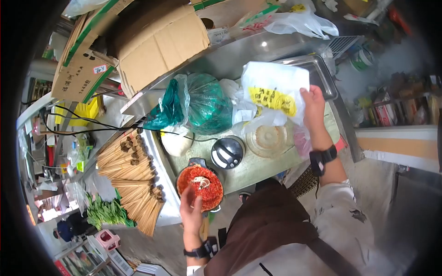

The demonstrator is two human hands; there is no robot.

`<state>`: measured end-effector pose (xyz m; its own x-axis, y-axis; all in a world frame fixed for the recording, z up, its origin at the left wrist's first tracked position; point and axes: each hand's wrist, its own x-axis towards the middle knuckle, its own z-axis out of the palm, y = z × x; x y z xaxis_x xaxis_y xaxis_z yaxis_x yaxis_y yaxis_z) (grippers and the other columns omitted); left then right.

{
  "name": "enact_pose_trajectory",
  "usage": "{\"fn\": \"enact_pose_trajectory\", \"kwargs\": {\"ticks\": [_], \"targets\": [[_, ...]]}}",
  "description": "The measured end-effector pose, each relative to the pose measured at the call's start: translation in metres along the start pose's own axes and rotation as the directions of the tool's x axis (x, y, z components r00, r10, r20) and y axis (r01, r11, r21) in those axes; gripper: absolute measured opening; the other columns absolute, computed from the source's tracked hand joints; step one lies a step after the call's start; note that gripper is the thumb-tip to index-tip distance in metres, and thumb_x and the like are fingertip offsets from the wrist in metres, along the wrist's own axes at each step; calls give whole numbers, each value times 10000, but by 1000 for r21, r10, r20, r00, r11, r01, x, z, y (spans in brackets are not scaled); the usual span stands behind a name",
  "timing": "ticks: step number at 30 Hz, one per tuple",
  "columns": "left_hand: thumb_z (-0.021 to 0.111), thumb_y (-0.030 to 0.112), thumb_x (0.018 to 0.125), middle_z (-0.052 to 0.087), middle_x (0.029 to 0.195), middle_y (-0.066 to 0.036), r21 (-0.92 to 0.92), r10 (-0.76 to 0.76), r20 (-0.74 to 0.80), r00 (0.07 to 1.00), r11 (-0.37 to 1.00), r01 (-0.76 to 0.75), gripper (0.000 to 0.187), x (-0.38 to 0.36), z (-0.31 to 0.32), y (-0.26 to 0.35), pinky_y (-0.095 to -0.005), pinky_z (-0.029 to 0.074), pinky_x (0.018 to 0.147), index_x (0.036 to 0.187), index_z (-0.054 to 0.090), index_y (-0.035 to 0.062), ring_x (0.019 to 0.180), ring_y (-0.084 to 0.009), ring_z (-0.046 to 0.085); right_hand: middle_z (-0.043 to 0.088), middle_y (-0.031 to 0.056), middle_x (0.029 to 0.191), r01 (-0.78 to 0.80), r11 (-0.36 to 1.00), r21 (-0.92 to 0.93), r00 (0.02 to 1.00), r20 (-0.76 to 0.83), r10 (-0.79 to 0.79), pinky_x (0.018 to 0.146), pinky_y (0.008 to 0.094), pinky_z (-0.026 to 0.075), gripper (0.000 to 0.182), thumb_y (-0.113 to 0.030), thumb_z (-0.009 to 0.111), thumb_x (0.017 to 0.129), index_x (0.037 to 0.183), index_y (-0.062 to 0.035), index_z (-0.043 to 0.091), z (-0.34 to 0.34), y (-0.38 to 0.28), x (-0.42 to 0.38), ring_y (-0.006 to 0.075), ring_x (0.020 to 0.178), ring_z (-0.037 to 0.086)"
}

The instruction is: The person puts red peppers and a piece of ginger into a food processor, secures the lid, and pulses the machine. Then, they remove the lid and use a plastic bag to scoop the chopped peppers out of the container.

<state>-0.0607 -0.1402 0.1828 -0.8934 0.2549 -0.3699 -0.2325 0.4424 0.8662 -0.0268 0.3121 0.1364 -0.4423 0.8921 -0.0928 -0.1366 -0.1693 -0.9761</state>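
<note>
My right hand point(314, 105) pinches the edge of a white plastic bag point(272, 79) with yellow printing, raised above the right part of the metal table. At the near edge of a black-rimmed pot point(209, 184), my left hand point(191, 212) is held with its fingers apart and nothing in them. Chopped red chili fills the pot, with a few pale pieces lying on top in the middle. Beyond the pot sits a round black device point(228, 152) with a shiny top. A clear round lid or dish point(267, 140) lies below the raised bag.
A full green plastic bag point(208, 103) stands at the back, near a white bundle point(176, 143). Many wooden skewers point(133, 170) fan out on the left, beside leafy greens point(108, 211). Cardboard boxes point(161, 46) stand behind. A black cable point(108, 125) runs across the left side.
</note>
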Motion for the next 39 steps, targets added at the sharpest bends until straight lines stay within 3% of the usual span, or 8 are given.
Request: {"fn": "enact_pose_trajectory", "kwargs": {"ticks": [3, 5, 8, 10, 14, 22, 35, 39], "targets": [[764, 73, 693, 439, 1317, -177, 199, 272, 267, 925, 923, -329, 780, 11, 44, 53, -372, 379, 1004, 1349, 349, 4, 1228, -264, 434, 584, 47, 914, -85, 991, 108, 991, 114, 72, 679, 227, 456, 254, -6, 611, 824, 1041, -27, 480, 17, -28, -90, 88, 770, 549], [803, 140, 658, 352, 1373, -192, 109, 335, 443, 831, 900, -421, 958, 6, 68, 61, -405, 320, 1049, 1408, 218, 21, 1286, -298, 356, 540, 12, 878, 279, 935, -220, 935, 284, -212, 652, 220, 448, 269, 8, 599, 813, 1044, -44, 472, 25, -15, -148, 79, 746, 534], [777, 111, 683, 395, 1328, -146, -476, 365, 507, 781, 874, -99, 905, -8, 89, 51, -390, 344, 1028, 1391, 218, 30, 1235, -256, 408, 507, 59, 1045, 43, 947, -319, 660, 720, 213, 826, 284, 444, 462, 22, 580, 807, 1232, -59, 418, 48, -59, -227, 124, 955, 532], [754, 100, 709, 438, 1286, -120, -536, 338, 539, 771, 844, 5, 823, -25, 73, 51, -369, 369, 1001, 1366, 263, 29, 1191, -229, 448, 521, 65, 1037, -63, 991, -122, 528, 839, 137, 844, 282, 439, 566, 13, 559, 820, 1342, -65, 353, 56, -52, -251, 136, 962, 539], [704, 67, 758, 511, 1207, -89, -483, 227, 450, 863, 875, 22, 656, -42, 45, 18, -330, 406, 945, 1312, 357, 15, 1117, -190, 505, 423, 154, 1263, -348, 937, -32, 457, 867, 199, 886, 305, 443, 771, 0, 544, 833, 1463, -95, 108, 51, -60, -274, 150, 987, 558], [534, 74, 881, 510, 1246, -84, -701, 175, 313, 933, 705, 103, 466, -93, 1, 0, -323, 379, 963, 1319, 398, -7, 1135, -181, 488, 385, 149, 1319, -79, 988, -135, 500, 852, 156, 917, 352, 426, 765, -129, 660, 829, 1437, -69, 199, 54, -58, -315, 185, 1105, 524], [518, 139, 916, 528, 1234, -122, -859, 165, 304, 938, 474, 195, 425, -145, -32, -23, -358, 418, 947, 1293, 423, -33, 1109, -220, 530, 438, 158, 1234, 801, 581, -145, 215, 975, -53, 946, 385, 388, 666, -269, 775, 695, 1263, -60, 496, 61, -45, -359, 283, 1125, 449], [507, 208, 928, 581, 1146, -135, -769, 66, 287, 956, 611, 189, 367, -148, -29, -24, -389, 439, 930, 1206, 504, -31, 1057, -258, 564, 449, 164, 1256, 453, 862, -227, 369, 928, 51, 1011, 377, 344, 393, -178, 719, 752, 1097, -28, 603, 35, -9, -337, 293, 1211, 410]]}}
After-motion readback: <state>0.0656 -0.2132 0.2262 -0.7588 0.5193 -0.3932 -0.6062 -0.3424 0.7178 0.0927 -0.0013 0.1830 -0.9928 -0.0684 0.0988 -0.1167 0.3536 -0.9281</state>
